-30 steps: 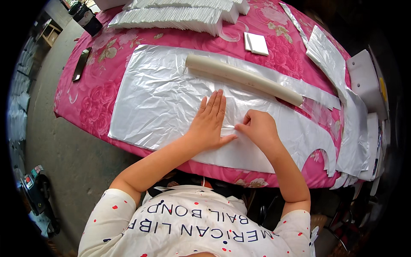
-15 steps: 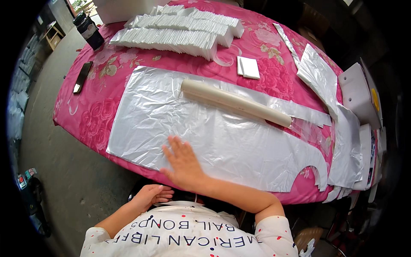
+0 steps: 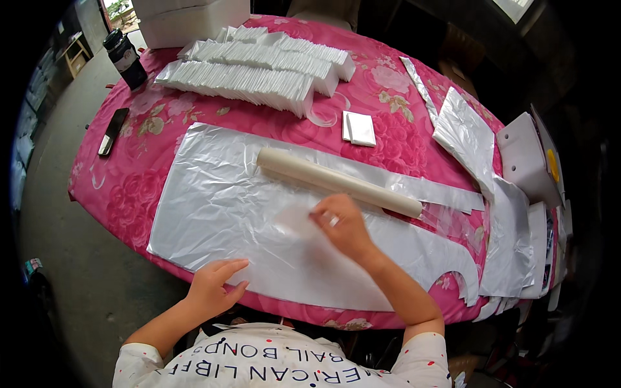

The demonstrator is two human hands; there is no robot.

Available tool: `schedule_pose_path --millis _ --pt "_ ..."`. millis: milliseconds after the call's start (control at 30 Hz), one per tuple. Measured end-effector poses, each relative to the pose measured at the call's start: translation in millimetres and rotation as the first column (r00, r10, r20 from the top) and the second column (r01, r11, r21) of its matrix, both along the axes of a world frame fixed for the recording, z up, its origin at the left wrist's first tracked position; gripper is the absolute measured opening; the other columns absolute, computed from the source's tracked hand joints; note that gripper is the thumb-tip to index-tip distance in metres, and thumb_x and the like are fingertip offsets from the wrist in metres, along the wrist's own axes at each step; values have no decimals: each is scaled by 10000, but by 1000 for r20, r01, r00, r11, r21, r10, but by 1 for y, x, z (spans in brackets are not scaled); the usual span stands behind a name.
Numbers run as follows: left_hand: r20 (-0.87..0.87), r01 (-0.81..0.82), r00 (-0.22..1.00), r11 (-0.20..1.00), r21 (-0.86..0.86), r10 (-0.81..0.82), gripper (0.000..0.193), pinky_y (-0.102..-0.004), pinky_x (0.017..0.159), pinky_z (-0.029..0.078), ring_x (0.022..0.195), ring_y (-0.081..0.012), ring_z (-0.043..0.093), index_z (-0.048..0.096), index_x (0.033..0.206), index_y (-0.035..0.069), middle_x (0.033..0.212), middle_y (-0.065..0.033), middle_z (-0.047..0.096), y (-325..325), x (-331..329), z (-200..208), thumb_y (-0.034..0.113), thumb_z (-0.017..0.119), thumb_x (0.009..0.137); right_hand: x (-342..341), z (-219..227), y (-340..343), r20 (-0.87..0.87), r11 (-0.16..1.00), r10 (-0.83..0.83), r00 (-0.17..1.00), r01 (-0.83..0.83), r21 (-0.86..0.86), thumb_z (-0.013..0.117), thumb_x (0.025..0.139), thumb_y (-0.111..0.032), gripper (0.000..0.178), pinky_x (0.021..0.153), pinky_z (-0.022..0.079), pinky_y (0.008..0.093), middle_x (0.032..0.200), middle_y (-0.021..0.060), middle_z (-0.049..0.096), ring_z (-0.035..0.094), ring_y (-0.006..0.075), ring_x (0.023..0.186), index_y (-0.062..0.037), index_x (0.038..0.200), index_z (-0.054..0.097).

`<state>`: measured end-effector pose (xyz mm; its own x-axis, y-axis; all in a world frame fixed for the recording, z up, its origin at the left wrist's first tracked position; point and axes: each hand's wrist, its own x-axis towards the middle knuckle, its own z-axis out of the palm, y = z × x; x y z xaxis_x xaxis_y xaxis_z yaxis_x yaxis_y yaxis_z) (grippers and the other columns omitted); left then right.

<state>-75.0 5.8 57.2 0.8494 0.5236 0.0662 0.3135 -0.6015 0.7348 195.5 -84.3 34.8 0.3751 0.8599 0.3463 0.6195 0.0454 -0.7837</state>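
Glossy silver-white sheet of thin plastic film (image 3: 291, 268) is lying flat and lengthwise on the pink, rose-patterned cloth (image 3: 129, 207), its near edge running close to the table's near side. Its surface is catching the light unevenly: the left half is showing many fine creases and bright wrinkles, while the part toward the right is looking smoother and duller. Its left end is ending in a nearly straight, slanting edge. At its right end the outline is curving inward in a deep rounded cutout, with pink cloth showing through, and a narrow strip is extending rightward along the far side.

A long, pale beige, smooth cylindrical tube (image 3: 339, 183) is resting slantwise over the far part of the film. The bare left hand (image 3: 217, 284) is hovering over or touching the near edge, which of the two I cannot tell; its fingers are reaching rightward, spread from the thumb, and are gripping nothing visible. The bare right hand (image 3: 339, 223) is curling its fingers above the middle of the film, just on the near side of the tube. Motion is blurring it, and a small pale patch is showing at its fingers; whether they are pinching film I cannot tell.
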Motion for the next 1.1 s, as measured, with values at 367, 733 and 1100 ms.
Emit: schedule_pose_path --millis 367,733,1100 --pt "5 162 983 876 455 -184 427 -406 919 403 1115 -299 494 566 1080 -3 1205 -136 531 17 56 -42 152 658 694 187 -22 37 422 665 -628 654 733 -145 620 802 -298 344 794 447 386 943 164 637 592 307 899 0 973 639" --pt "0 400 909 872 281 -417 536 -429 987 354 1192 -360 419 482 1195 -13 1320 -197 413 -8 73 -35 165 665 723 50 16 -123 410 820 -162 897 354 -449 685 755 -242 531 893 407 383 1066 167 562 496 321 1036 -22 1205 509" --pt "-68 557 821 767 318 -567 700 -495 1069 197 1333 -477 97 411 1306 32 1442 -265 156 -75 131 -27 439 603 770 -8 -16 -200 498 820 -29 867 306 -484 554 836 -330 575 1072 222 410 1422 163 300 264 321 1321 -59 1322 411"
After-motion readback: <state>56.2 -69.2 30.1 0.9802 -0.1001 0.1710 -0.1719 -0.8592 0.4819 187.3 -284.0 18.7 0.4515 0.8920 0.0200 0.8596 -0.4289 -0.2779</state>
